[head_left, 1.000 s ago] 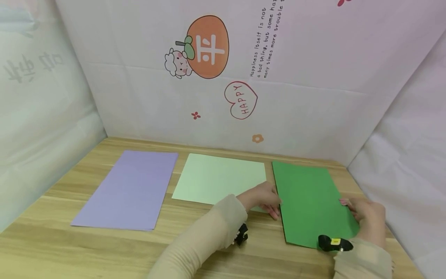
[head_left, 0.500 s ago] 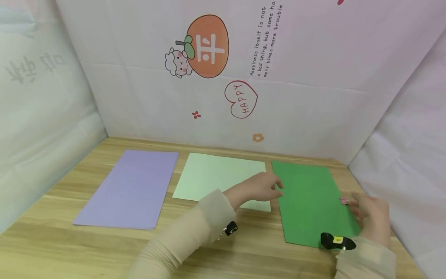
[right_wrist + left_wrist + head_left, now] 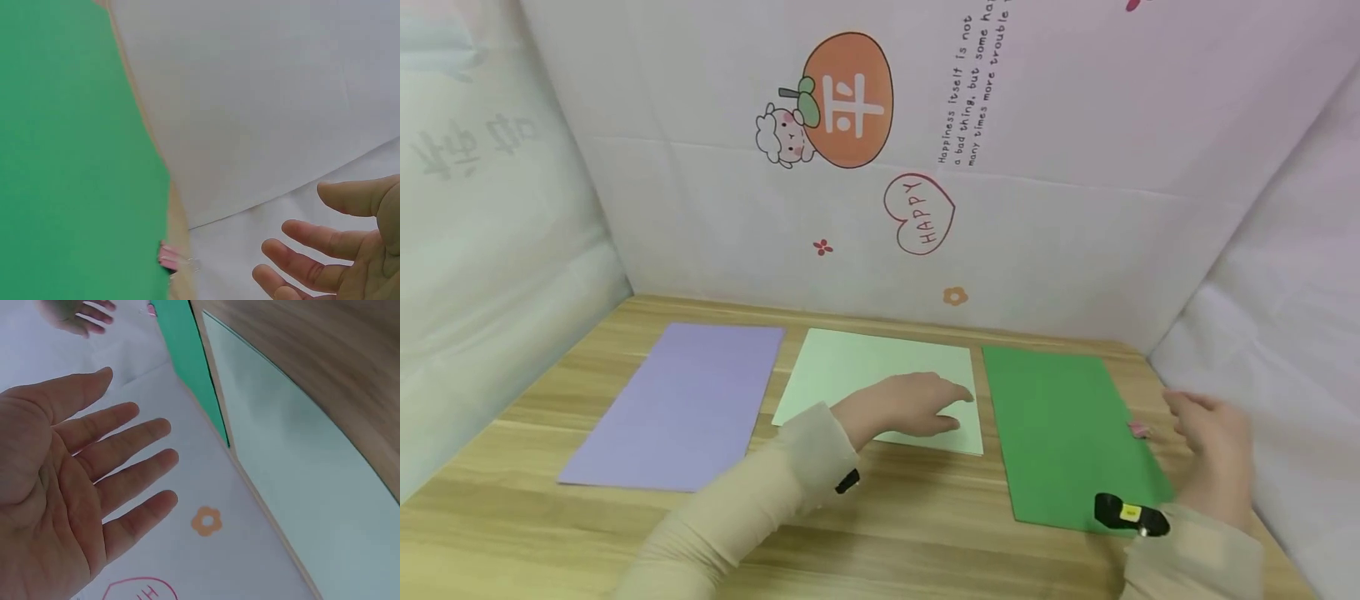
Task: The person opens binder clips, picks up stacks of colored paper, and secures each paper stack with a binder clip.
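Note:
A pink binder clip [image 3: 1138, 429] sits on the right edge of the dark green paper [image 3: 1060, 433]; its wire handles [image 3: 187, 262] stick out past the edge in the right wrist view. Just right of that clip, my right hand [image 3: 1217, 446] is apart from it, fingers relaxed and holding nothing. My left hand [image 3: 910, 404] hovers over the pale mint-green paper [image 3: 850, 362], thumb and fingers spread. In the left wrist view the palm of the left hand [image 3: 56, 487] faces the camera with nothing in it.
Purple paper [image 3: 692, 400] lies on the left of the wooden table [image 3: 925, 533]. White printed cloth [image 3: 700, 225] rises at the back, with more cloth on both sides. A black camera strap [image 3: 1131, 515] on the right wrist overlaps the green paper's near edge.
My left hand has left the green paper's left edge and moved left over the mint paper. My right hand has let go of the binder clip and drawn away to the right.

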`<move>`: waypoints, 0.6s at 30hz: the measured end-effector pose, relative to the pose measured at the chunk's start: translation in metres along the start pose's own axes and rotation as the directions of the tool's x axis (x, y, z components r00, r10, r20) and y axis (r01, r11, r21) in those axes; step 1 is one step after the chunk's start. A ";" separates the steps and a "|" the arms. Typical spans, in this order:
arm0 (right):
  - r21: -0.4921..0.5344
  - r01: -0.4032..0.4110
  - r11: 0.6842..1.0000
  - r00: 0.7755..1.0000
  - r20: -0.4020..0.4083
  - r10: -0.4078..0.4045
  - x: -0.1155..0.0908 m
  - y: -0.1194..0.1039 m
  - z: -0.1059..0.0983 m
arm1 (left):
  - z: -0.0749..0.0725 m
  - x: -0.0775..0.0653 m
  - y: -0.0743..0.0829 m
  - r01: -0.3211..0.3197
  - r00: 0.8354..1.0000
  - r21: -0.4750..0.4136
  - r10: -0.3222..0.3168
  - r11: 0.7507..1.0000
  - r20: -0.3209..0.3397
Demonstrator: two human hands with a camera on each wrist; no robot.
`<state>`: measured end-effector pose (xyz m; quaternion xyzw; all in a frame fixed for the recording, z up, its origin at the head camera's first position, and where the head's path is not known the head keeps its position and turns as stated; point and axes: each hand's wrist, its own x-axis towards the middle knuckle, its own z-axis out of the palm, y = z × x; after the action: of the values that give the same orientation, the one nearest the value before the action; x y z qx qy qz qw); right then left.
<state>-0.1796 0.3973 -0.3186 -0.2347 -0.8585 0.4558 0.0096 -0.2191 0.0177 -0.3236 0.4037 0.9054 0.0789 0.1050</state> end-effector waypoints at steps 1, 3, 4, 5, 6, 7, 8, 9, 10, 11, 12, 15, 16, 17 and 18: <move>0.018 0.006 1.000 1.000 -0.004 -0.006 -0.004 -0.005 0.001 | -0.001 -0.002 -0.002 0.021 1.000 0.005 -0.021 1.000 0.011; 0.028 0.017 0.999 1.000 -0.015 -0.016 -0.010 -0.015 0.002 | -0.001 -0.007 -0.007 0.061 0.997 0.022 -0.061 0.998 0.036; 0.044 0.023 0.999 1.000 -0.016 -0.022 -0.013 -0.019 0.003 | -0.001 -0.009 -0.010 0.076 0.996 0.036 -0.077 0.996 0.051; 0.047 0.036 0.998 0.999 -0.016 -0.036 -0.016 -0.022 0.004 | -0.001 -0.011 -0.012 0.088 0.994 0.049 -0.091 0.995 0.065; 0.034 0.058 0.998 0.998 -0.020 -0.057 -0.019 -0.026 0.005 | -0.001 -0.013 -0.015 0.097 0.992 0.065 -0.102 0.993 0.078; 0.009 0.080 0.997 0.997 -0.023 -0.080 -0.021 -0.030 0.005 | 0.000 -0.015 -0.018 0.102 0.990 0.079 -0.109 0.992 0.089; -0.020 0.107 0.994 0.994 -0.025 -0.107 -0.023 -0.032 0.005 | 0.001 -0.017 -0.021 0.108 0.988 0.094 -0.117 0.990 0.098; -0.052 0.140 0.989 0.989 -0.028 -0.142 -0.025 -0.035 0.005 | 0.002 -0.019 -0.024 0.112 0.987 0.104 -0.123 0.988 0.106; -0.094 0.172 0.981 0.984 -0.029 -0.176 -0.027 -0.037 0.004 | 0.004 -0.021 -0.028 0.117 0.985 0.111 -0.129 0.987 0.111; -0.137 0.205 0.969 0.977 -0.027 -0.210 -0.029 -0.038 0.004 | 0.006 -0.024 -0.032 0.120 0.984 0.117 -0.134 0.986 0.116; -0.183 0.233 0.955 0.970 -0.024 -0.241 -0.030 -0.040 0.003 | 0.008 -0.026 -0.035 0.126 0.983 0.119 -0.140 0.985 0.120; -0.302 0.299 0.905 0.949 -0.009 -0.316 -0.035 -0.042 -0.002 | 0.013 -0.032 -0.046 0.143 0.980 0.108 -0.156 0.984 0.123; -0.331 0.310 0.891 0.944 0.000 -0.329 -0.036 -0.042 -0.003 | 0.015 -0.034 -0.049 0.148 0.979 0.104 -0.161 0.983 0.123; -0.359 0.319 0.877 0.940 0.002 -0.341 -0.037 -0.043 -0.005 | 0.017 -0.036 -0.051 0.152 0.979 0.102 -0.164 0.983 0.121; -0.386 0.328 0.863 0.936 0.004 -0.353 -0.038 -0.043 -0.006 | 0.018 -0.038 -0.054 0.155 0.979 0.099 -0.166 0.983 0.119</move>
<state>-0.1615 0.3661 -0.2737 -0.0918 -0.9575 0.2637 0.0727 -0.2281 -0.0450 -0.3483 0.3375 0.9292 0.0040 0.1504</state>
